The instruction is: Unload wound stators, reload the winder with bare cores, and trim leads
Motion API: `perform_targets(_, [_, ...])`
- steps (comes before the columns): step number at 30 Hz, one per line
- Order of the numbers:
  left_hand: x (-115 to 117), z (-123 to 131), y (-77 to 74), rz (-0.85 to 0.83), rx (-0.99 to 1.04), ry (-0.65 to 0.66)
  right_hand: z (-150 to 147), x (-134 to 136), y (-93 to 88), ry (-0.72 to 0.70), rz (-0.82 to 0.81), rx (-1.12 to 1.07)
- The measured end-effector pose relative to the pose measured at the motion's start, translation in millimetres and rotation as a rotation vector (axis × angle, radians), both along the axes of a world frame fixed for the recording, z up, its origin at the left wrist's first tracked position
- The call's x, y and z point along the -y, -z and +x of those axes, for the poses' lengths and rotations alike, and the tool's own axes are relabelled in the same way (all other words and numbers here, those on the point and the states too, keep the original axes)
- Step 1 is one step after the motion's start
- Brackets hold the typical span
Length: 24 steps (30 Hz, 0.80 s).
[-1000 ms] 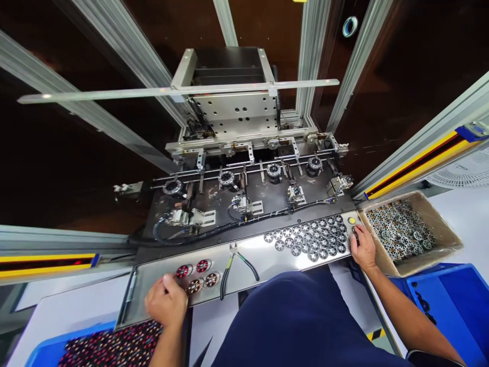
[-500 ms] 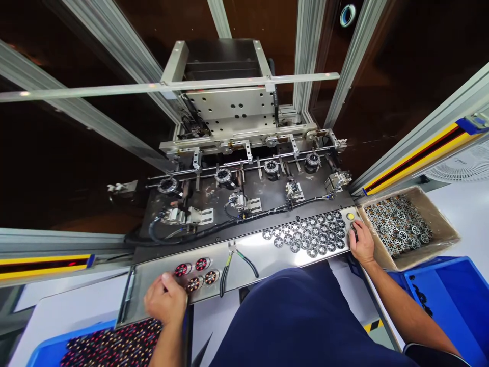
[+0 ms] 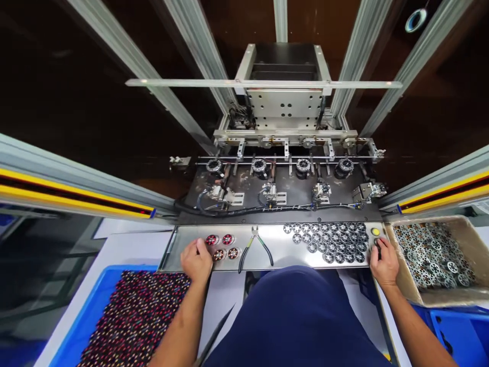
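Observation:
My left hand rests on the left part of the steel tray, fingers curled in; what lies under or inside them is hidden. Just right of it sit red and copper wound motor stators. My right hand is at the tray's right end, its fingers closed around a small dark rounded thing that shows only partly, below a yellow button. Many round dark metal parts with spoked centres lie in rows left of that hand. Between the two groups are wire cutters with spread handles.
Behind the tray stands a machine with several round fixtures, clamps and cables. Yellow sensor bars flank both sides. A blue bin of wound parts is lower left; a cardboard box of metal parts is right.
The camera view has turned, so the whole scene sits further right and straighter, with more of the blue bin showing. Both hands keep their places on the tray.

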<state>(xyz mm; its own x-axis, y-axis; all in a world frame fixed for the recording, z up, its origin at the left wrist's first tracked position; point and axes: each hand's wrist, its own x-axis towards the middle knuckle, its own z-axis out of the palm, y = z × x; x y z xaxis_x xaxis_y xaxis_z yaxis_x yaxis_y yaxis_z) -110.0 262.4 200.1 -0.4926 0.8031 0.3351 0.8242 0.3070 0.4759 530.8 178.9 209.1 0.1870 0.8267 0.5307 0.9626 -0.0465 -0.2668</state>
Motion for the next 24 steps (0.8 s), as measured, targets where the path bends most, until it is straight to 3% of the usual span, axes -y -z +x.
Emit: perform_targets(24, [-1.7, 7.1, -2.9, 0.025, 0.041, -0.021, 0.7, -3.2, -4.0, -0.014, 0.012, 0.007])
